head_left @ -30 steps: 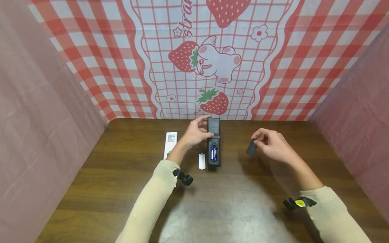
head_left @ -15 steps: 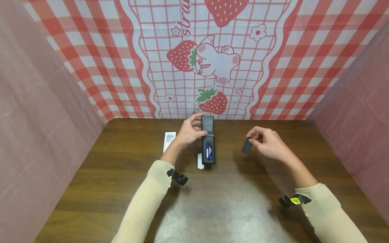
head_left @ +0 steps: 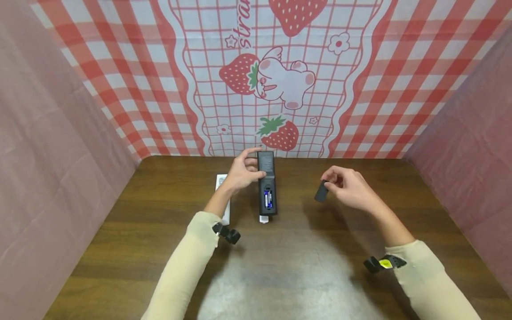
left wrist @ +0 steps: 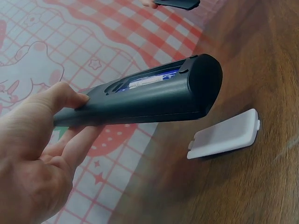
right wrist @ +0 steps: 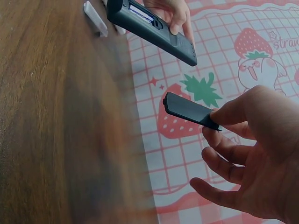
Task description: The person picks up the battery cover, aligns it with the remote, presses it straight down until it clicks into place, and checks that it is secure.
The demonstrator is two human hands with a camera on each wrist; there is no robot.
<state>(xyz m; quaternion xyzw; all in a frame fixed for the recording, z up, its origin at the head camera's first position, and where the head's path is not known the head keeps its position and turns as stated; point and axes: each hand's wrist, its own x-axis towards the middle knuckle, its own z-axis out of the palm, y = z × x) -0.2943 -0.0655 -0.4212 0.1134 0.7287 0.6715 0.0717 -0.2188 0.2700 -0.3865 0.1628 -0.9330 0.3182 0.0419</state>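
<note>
My left hand grips a black remote control between thumb and fingers, raised off the table with its back up. Blue-and-white batteries lie in its uncovered battery compartment. To the right, my right hand pinches a black battery cover by one end, in the air and apart from the remote. A white battery cover lies on the table below the remote, mostly hidden by it in the head view. Left of it lies a white remote control, partly covered by my left forearm.
The brown wooden table meets a red-and-white strawberry-print cloth at its back edge. Pinkish curtains close off the left and right sides.
My left hand has carried the black remote to the left, over the white cover. My right hand, with the black cover, has shifted slightly left.
</note>
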